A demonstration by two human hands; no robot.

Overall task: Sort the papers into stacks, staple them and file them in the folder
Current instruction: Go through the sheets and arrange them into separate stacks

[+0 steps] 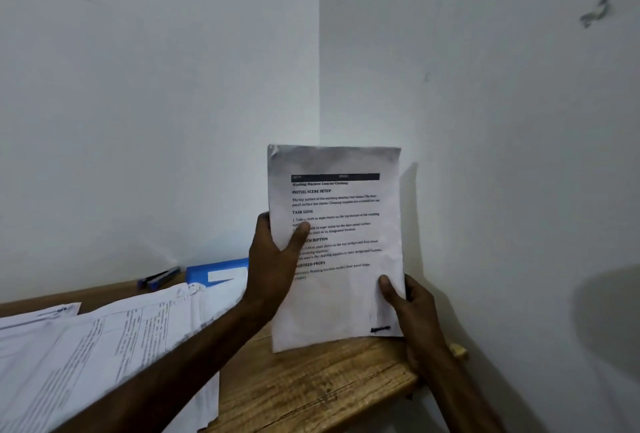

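Note:
I hold a stack of printed papers [341,249] upright, its bottom edge standing on the wooden table [311,384]. My left hand [275,259] grips its left edge, thumb across the printed text. My right hand [412,308] pinches the lower right edge, thumb on the front. A blue folder [216,271] with a white label lies at the back of the table against the wall. Loose printed papers [104,349] spread over the table's left part. A blue-and-black stapler [159,278] lies left of the folder.
White walls meet in a corner right behind the held stack. The table's right end stops just past my right wrist, where a small yellow object [458,350] sits at the edge.

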